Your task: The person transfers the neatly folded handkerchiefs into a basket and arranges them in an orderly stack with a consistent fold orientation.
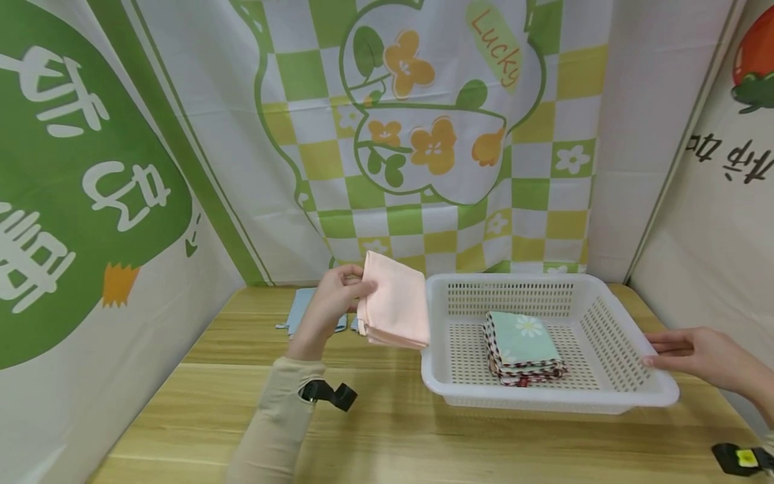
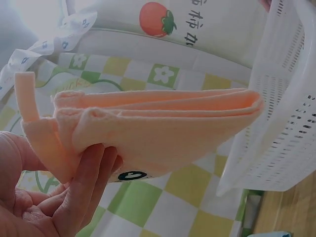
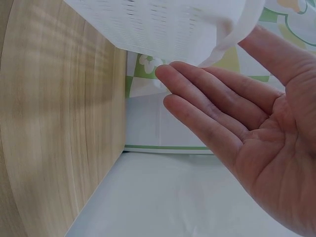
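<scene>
My left hand (image 1: 331,301) holds a folded peach towel (image 1: 396,302) above the table, just left of the white plastic basket (image 1: 547,398). The left wrist view shows the towel's stacked folds (image 2: 168,128), a hanging loop (image 2: 26,96) and a small dark mark. Thumb and fingers pinch it at one end. A stack of folded cloths (image 1: 525,343) lies inside the basket, the top one mint green with a white daisy and checked edges. My right hand (image 1: 704,356) pinches the basket's right rim, thumb over it and nearly straight fingers beneath.
Light blue cloth (image 1: 299,310) lies on the wooden table (image 1: 363,423) behind my left hand, partly hidden by it. A printed green and yellow checked curtain (image 1: 423,222) hangs behind the table. White printed sheets (image 1: 695,222) enclose both sides.
</scene>
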The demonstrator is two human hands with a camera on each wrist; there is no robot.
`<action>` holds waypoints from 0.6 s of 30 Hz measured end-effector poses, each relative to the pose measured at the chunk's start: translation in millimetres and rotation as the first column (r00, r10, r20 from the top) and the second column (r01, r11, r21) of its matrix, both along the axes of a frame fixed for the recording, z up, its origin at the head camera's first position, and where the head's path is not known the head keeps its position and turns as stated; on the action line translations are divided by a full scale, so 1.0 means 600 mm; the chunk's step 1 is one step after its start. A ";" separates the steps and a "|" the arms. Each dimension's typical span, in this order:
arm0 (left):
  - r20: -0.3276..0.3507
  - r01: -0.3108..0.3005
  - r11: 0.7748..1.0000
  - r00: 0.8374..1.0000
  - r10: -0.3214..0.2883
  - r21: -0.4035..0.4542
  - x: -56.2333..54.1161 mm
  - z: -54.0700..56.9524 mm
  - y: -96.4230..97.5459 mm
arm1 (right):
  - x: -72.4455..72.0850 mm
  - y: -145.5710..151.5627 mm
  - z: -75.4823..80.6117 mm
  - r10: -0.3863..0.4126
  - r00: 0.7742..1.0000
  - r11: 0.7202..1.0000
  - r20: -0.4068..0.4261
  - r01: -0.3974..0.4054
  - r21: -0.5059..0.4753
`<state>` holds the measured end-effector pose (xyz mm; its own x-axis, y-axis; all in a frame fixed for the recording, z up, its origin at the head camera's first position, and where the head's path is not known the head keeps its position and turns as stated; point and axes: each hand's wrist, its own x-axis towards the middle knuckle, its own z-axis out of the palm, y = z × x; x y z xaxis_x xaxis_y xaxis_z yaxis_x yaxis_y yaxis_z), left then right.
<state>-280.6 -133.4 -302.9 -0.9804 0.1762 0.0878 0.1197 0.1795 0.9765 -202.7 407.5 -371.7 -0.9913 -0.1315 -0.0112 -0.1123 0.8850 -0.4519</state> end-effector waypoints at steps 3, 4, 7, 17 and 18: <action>-0.007 0.008 1.000 1.000 -0.008 -0.006 -0.001 0.001 0.007 | 0.000 0.000 0.000 0.004 1.000 1.000 -0.003 -0.004 -0.002; -0.009 0.008 1.000 1.000 -0.008 -0.010 -0.002 0.001 0.009 | 0.001 0.000 0.001 0.006 1.000 1.000 -0.005 -0.006 -0.002; -0.012 0.015 1.000 1.000 -0.015 -0.015 -0.004 0.001 0.016 | 0.001 0.000 0.001 0.010 1.000 1.000 -0.013 -0.011 -0.002; 0.014 0.043 0.999 0.999 -0.043 -0.024 -0.016 -0.004 0.038 | 0.000 0.000 0.001 0.008 1.000 1.000 -0.001 -0.008 -0.003; 0.012 0.048 0.999 0.999 -0.048 -0.026 -0.017 -0.004 0.040 | 0.000 0.000 0.001 0.008 1.000 1.000 -0.001 -0.008 -0.003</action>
